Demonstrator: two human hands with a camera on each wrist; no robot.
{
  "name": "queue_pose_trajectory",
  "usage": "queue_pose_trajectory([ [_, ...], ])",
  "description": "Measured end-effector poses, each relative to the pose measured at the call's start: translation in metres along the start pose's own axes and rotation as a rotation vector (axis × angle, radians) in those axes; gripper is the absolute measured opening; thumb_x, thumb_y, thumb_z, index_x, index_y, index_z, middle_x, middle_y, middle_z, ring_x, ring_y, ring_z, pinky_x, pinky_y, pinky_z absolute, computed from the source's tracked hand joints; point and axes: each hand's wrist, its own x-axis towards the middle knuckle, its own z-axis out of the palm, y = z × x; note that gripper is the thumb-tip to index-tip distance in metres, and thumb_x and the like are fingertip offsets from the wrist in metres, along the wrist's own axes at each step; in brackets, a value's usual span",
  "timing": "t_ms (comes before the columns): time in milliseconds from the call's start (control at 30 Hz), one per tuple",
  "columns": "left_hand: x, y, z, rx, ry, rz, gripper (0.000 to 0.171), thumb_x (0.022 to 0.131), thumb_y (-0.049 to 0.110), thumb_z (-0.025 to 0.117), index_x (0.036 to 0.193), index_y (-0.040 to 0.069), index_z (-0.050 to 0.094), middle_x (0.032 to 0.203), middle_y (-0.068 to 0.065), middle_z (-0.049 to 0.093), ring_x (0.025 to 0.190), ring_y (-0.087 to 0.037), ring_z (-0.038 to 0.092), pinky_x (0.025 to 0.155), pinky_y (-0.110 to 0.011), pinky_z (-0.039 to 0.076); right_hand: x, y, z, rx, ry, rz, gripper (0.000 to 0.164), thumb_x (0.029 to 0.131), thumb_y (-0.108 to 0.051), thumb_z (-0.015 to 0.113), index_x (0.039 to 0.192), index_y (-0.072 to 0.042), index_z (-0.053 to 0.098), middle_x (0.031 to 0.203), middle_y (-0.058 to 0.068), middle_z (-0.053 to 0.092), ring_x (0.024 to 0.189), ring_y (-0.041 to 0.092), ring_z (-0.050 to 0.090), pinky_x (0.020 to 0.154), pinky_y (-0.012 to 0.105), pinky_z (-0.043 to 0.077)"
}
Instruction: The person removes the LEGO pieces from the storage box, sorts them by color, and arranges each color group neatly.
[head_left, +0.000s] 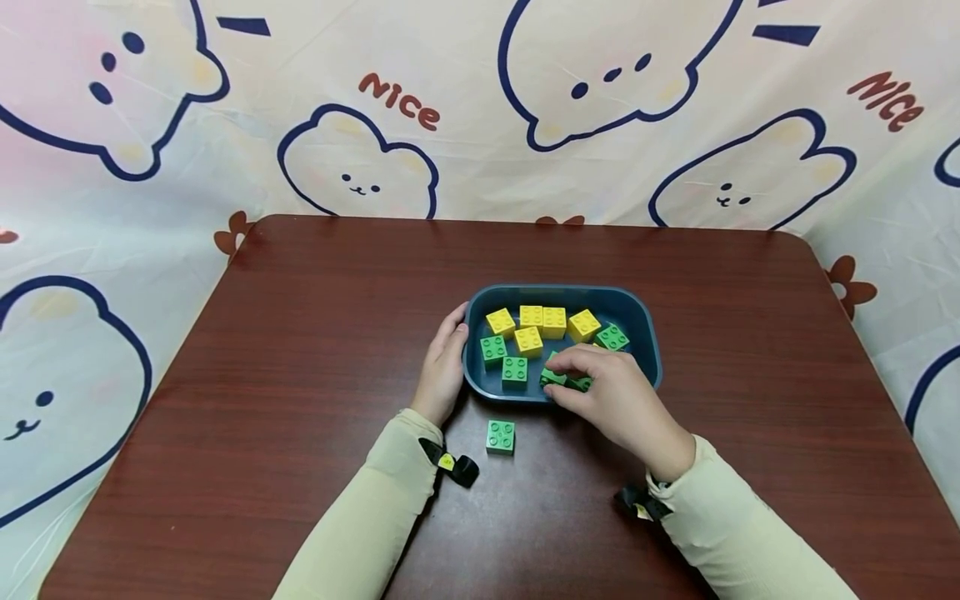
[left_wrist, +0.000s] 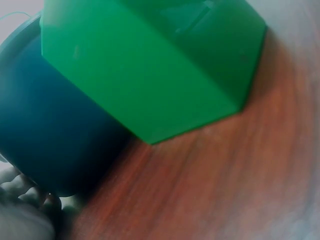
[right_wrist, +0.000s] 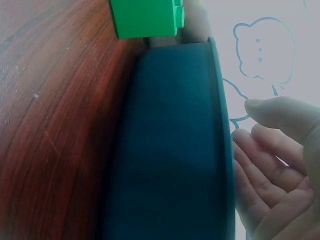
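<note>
A dark blue tray (head_left: 562,292) holds several yellow bricks (head_left: 553,322) and several green bricks (head_left: 514,372). My left hand (head_left: 444,367) rests along the tray's left outer wall. Over the front right of the tray, my right hand (head_left: 611,396) has its thumb and index finger beside a green brick (head_left: 552,377). In the right wrist view a gap shows between the thumb (right_wrist: 280,115) and the other fingers, with no brick visible in it. One green brick (head_left: 501,437) lies on the table in front of the tray; it looms large in the left wrist view (left_wrist: 150,75).
The brown wooden table (head_left: 337,292) extends around the tray. Behind and beside it hangs a pale cloth (head_left: 472,167) printed with bears and flowers. A black wrist strap with a small camera (head_left: 457,468) sits at each cuff.
</note>
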Motion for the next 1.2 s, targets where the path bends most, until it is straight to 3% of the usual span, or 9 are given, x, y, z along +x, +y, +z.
queue_pose_trajectory([
  [1200,0.000,0.000,0.001,0.005,0.007,0.008,0.042,0.103,0.025,0.031,0.145,0.017,0.033,0.146,0.004,0.033,0.132,-0.011,0.031,0.108,-0.036,0.027,0.030,0.003,0.023,-0.040,-0.105,0.112,0.030,0.078,-0.025,0.076,0.105,-0.015,0.069,0.100,-0.001,0.066,0.086,0.012,0.062,0.075,0.032,0.052],
])
